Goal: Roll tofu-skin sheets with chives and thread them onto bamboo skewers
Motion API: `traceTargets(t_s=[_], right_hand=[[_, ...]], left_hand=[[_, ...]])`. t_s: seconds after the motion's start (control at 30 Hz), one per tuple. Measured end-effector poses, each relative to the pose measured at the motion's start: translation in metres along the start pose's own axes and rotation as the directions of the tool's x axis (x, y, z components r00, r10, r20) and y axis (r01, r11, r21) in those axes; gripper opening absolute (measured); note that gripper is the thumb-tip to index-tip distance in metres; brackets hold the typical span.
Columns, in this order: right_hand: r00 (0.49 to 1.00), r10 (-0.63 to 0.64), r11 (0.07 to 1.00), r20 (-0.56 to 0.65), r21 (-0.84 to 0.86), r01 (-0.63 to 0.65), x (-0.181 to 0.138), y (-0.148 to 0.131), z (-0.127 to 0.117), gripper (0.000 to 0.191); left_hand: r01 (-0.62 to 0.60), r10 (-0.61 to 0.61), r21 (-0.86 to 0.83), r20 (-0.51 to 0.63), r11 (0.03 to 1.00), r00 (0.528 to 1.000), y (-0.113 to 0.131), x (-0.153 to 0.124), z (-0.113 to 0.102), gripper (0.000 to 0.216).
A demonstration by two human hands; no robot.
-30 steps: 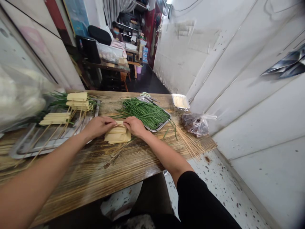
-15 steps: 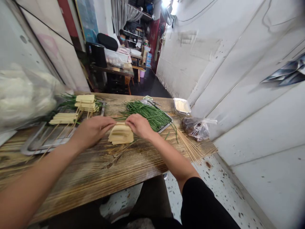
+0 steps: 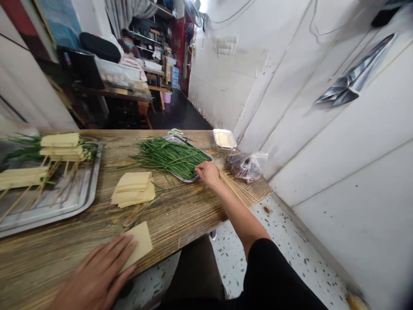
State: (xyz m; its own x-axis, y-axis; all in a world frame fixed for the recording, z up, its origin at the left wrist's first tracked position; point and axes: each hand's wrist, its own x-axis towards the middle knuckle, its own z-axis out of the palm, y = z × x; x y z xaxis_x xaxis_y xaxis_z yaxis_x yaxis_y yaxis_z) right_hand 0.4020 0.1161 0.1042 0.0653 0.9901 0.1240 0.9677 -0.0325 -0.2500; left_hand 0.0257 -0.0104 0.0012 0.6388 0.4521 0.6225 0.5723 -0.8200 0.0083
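Observation:
My left hand [image 3: 105, 269] lies with fingers stretched out on a square tofu sheet [image 3: 139, 241] near the front edge of the table. A stack of tofu sheets [image 3: 134, 189] sits farther back on the wood. My right hand [image 3: 209, 173] reaches to the right end of a heap of garlic chives [image 3: 171, 156], fingertips pinched together on the chive ends. The heap fills a small metal tray [image 3: 190, 178]. Right beside that hand, bamboo skewers [image 3: 240, 190] are fanned out. Skewered tofu rolls [image 3: 61, 146] rest on a large metal tray [image 3: 92, 189] at the left.
Scissors with pale green handles [image 3: 176, 131] lie behind the chives. A lidless foil-like box [image 3: 225, 140] and a clear bag of dark contents [image 3: 247, 166] stand by the right wall. Another person [image 3: 129, 45] sits at a far table.
My hands have parted from the tofu stack. The left came down toward me onto a single sheet; the right moved over to the chives. The view has shifted to the right.

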Motion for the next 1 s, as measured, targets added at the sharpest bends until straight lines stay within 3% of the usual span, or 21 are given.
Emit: traceTargets(t_s=[0.13, 0.4, 0.73, 1.0], right_hand=[[0.997, -0.008, 0.998, 0.075, -0.057, 0.012, 0.022, 0.002, 0.002, 0.024], [0.986, 0.044, 0.986, 0.159, -0.163, -0.018, 0.037, -0.024, 0.014, 0.037], [0.948, 0.062, 0.988, 0.311, -0.152, -0.015, 0.072, -0.031, -0.010, 0.027], [0.931, 0.065, 0.996, 0.359, -0.080, -0.039, 0.077, -0.025, -0.029, 0.021]], left_hand=[[0.031, -0.031, -0.022, 0.031, 0.999, 0.999, -0.003, -0.009, 0.008, 0.047], [0.106, -0.106, -0.080, 0.009, 0.991, 0.994, -0.002, -0.015, 0.011, 0.055], [0.110, -0.108, -0.093, 0.027, 0.990, 0.994, 0.002, -0.005, 0.003, 0.055], [0.101, -0.100, -0.101, 0.015, 0.990, 0.995, 0.003, -0.004, 0.001, 0.052]])
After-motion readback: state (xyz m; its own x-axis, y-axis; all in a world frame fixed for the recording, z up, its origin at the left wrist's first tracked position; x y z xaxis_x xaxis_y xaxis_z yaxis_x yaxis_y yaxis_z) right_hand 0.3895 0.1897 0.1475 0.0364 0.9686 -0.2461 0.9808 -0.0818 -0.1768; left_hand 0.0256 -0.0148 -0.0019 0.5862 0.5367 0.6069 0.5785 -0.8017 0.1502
